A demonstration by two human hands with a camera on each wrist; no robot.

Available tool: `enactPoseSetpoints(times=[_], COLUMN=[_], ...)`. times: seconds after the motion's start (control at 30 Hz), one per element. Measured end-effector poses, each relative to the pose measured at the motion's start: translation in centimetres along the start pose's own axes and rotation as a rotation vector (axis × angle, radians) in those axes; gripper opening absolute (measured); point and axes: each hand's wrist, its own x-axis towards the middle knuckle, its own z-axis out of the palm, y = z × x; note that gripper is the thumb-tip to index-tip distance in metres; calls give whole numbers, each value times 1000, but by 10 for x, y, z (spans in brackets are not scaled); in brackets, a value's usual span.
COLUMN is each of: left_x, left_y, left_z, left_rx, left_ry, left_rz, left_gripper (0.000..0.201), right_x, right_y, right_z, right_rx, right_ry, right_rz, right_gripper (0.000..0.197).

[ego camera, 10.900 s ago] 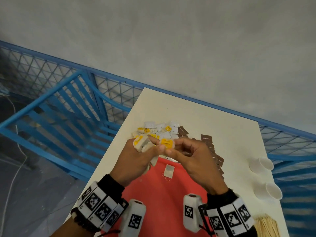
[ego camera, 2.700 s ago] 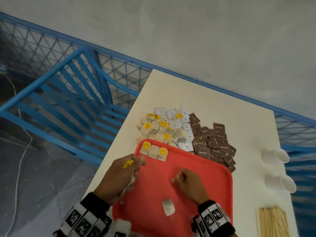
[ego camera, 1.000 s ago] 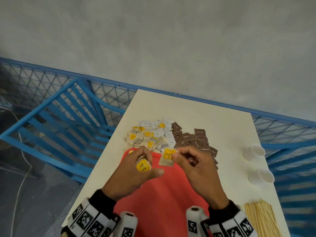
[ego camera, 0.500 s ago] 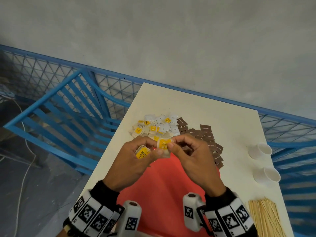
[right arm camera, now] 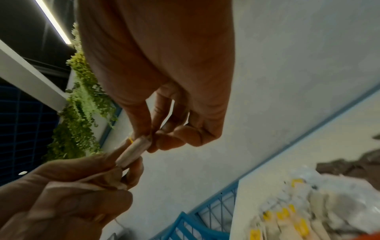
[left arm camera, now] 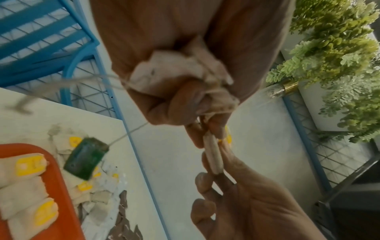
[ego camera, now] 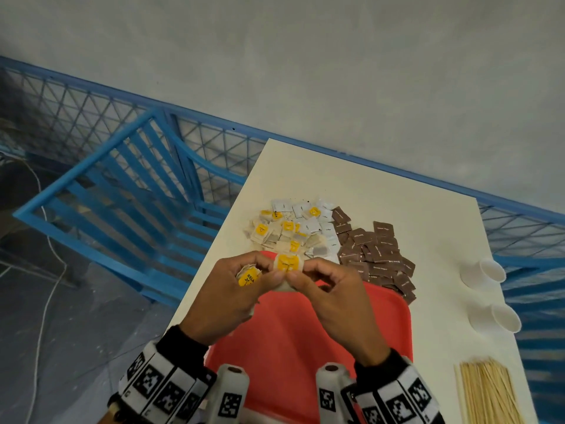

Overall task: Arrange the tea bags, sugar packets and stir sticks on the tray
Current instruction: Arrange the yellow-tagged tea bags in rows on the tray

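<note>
From the head view, both hands are up over the far edge of the red tray [ego camera: 308, 338]. The left hand [ego camera: 226, 298] and the right hand [ego camera: 333, 304] pinch one tea bag [ego camera: 287, 264] between them, its yellow tag facing up. The left hand also holds more tea bags [ego camera: 248, 276] curled in its fingers. At 12 o'clock from the hands, a pile of tea bags [ego camera: 281, 234] lies on the worktop [ego camera: 382, 191], touching the white sugar packets [ego camera: 312, 215] and the brown sugar packets [ego camera: 376, 255] at 1 o'clock. Two white cups [ego camera: 489, 289] lie at 3 o'clock. The stir sticks [ego camera: 486, 393] lie at 5 o'clock, off the tray.

From the left wrist view, the left hand [left arm camera: 185, 65] grips a bunch of tea bags [left arm camera: 176, 71] with strings. Its fingertips and the right hand [left arm camera: 242, 199] squeeze the one tea bag [left arm camera: 212, 154] edge-on. At 8 o'clock, three tea bags [left arm camera: 26, 183] lie in a row on the tray [left arm camera: 61, 194]. A green tag [left arm camera: 86, 158] hangs on a string.

From the right wrist view, the right hand [right arm camera: 164, 81] pinches the tea bag [right arm camera: 133, 151] with thumb and fingers. The left hand [right arm camera: 68, 191] holds the other end at 8 o'clock. The pile [right arm camera: 308, 211] looks blurry at 4 o'clock.
</note>
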Motion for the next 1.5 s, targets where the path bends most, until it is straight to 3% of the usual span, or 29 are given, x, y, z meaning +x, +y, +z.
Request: enactPoseSetpoints(times=[0.07,0.17,0.3,0.47,0.7,0.9,1.07,1.17,1.23,1.4,1.5], left_x=[-2,-10,-27,-39,-38,-32,-18,-8,-2,3,0], left_y=[-6,-19,-37,-51,-54,-41,-31,-30,-29,-29,-25], left_z=[-11,-33,-59,-74,-84,-84,-70,-54,-37,2,27], left_rx=[30,51,117,159,142,-41,-330,-463,-502,-380,-425], left_ry=[56,171,184,204,229,199,123,60,40,96,85], left_rz=[-19,-102,-233,-322,-363,-337,-442,-487,-472,-367,-349], left_gripper=[12,14,20,19,20,28,62,73,73,70,66], right_x=[6,14,21,50,72,72,53,32,20,5,-4], right_y=[20,79,156,180,182,160,87,36,10,2,0], right_z=[7,21,59,102,120,116,88,66,52,39,22], right_rx=[23,-38,-203,-205,-278,-417,-187,-110,-130,-336,-263], right_ry=[45,114,86,179,300,240,-86,-49,-72,-56,-41], right_rz=[69,292,601,678,719,583,301,136,88,73,35], right_gripper=[9,26,29,23,18,33,23,10,12,21,16])
